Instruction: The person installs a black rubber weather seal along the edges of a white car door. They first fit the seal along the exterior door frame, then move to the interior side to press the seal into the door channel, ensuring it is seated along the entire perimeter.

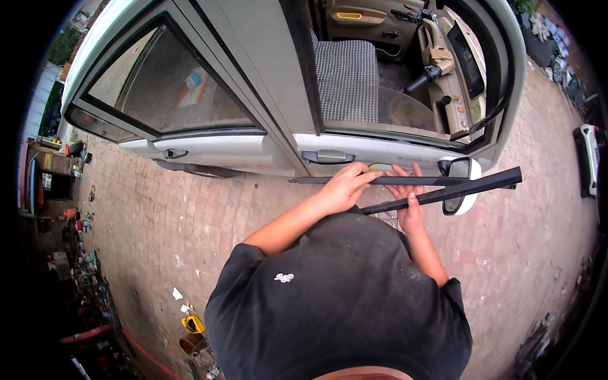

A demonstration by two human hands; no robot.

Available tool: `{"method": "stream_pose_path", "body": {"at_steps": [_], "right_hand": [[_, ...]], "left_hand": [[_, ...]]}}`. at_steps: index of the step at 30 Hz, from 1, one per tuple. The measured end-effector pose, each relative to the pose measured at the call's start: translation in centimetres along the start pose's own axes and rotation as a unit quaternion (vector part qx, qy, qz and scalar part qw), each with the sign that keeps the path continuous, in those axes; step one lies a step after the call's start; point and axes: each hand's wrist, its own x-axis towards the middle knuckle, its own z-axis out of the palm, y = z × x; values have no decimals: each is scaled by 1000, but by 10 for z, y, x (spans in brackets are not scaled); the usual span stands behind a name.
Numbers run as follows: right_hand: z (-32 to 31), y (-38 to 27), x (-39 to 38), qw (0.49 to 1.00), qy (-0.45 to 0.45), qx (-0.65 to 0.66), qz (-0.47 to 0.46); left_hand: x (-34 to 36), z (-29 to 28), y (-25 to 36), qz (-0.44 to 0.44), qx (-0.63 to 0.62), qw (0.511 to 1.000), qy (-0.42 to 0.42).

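Two long black trim strips lie across in front of me, beside the front door of a white vehicle (pixel 278 152). My left hand (pixel 345 188) pinches the straighter upper strip (pixel 437 181) between thumb and fingers, near its middle. The lower strip (pixel 465 189) slants up to the right and crosses the upper one. My right hand (pixel 408 201) holds it with the thumb on its near side, while the fingers reach up behind both strips. A pale yellowish round-edged thing (pixel 382 167) shows behind my fingers; its kind is unclear.
The door handle (pixel 328 156) and white side mirror (pixel 465 183) are close to the strips. Through the front window opening show a checked seat (pixel 348 79) and handlebar controls (pixel 424 79). A yellow object (pixel 193 324) lies on the brick paving (pixel 158 253); clutter lines the left.
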Motion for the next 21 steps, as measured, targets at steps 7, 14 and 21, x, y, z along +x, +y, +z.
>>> {"method": "stream_pose_path", "body": {"at_steps": [7,14,21], "right_hand": [[21,-4,-1,998,16,51,-14],[11,4,-5,999,27,20,-33],[0,0,-13,997,63,29,-21]], "left_hand": [[3,17,-1,36,-71,997,0],[-13,11,2,-27,-67,996,51],[-25,3,-5,-65,-83,993,60]]}}
